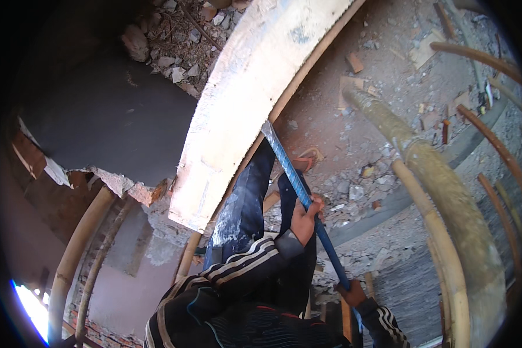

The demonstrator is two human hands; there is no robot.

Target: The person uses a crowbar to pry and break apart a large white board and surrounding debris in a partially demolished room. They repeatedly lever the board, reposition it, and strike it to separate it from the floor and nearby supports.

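A long blue crowbar [293, 174] runs slantwise across the view, its flattened grey end up against the right-hand edge of a wide pale wooden board [243, 87]. My left hand [305, 221] is closed around the bar near its middle. Further down, toward its lower end, my right hand [354, 293] grips the same bar. The board slopes from the top of the view down to the left of my legs, and it hides part of them. Whether the bar's tip is wedged under the board or only touches it, I cannot tell.
Broken masonry [354, 191] litters the ground at the right. Thick bamboo poles [446, 180] rise there, and another bamboo pole [78, 246] stands at the left. A dark grey slab [110, 122] with a jagged broken edge lies left of the board. More rubble [177, 64] is heaped beyond it.
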